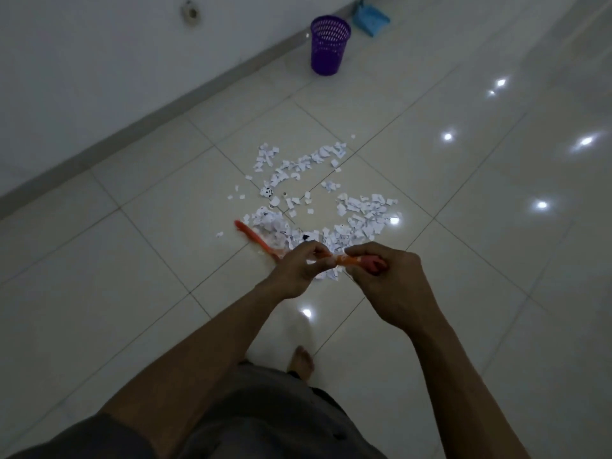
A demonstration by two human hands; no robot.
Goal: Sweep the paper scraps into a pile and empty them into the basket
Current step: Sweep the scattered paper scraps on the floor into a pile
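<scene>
White paper scraps (318, 190) lie scattered over the tiled floor in front of me, thicker near my hands. Both hands grip the handle of an orange-red broom: my left hand (298, 270) lower on the handle, my right hand (384, 276) around its red end. The broom head (255, 235) rests on the floor at the left edge of the scraps. A purple mesh basket (329, 44) stands upright far ahead near the wall. A blue dustpan (369, 19) leans just behind it to the right.
A white wall with a grey skirting (165, 107) runs diagonally along the left. The glossy tile floor (496, 260) reflects ceiling lights. My bare foot (302, 361) stands behind the hands.
</scene>
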